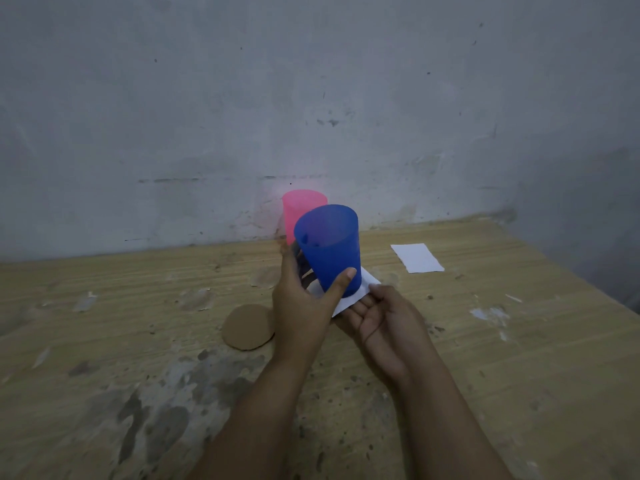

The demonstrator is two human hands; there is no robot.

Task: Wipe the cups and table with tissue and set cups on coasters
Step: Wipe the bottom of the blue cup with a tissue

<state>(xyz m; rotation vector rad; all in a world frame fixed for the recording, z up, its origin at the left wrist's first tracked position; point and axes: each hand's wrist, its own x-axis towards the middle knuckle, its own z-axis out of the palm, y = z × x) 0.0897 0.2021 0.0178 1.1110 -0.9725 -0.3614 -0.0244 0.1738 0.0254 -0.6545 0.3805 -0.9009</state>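
My left hand (pixel 304 303) grips a blue plastic cup (pixel 330 247), tilted with its mouth up and toward me, thumb across its lower side. My right hand (pixel 381 317) lies palm up under the cup's base and holds a white tissue (pixel 349 299) against it. Behind the blue cup a pink cup (pixel 298 213) stands upright near the wall, partly hidden. A round brown coaster (pixel 247 327) lies flat on the table left of my left wrist.
A second white tissue sheet (pixel 417 258) lies at the back right of the worn wooden table (pixel 138 306). A grey wall (pixel 311 98) runs along the table's far edge and right side. Paint stains mark the near table surface.
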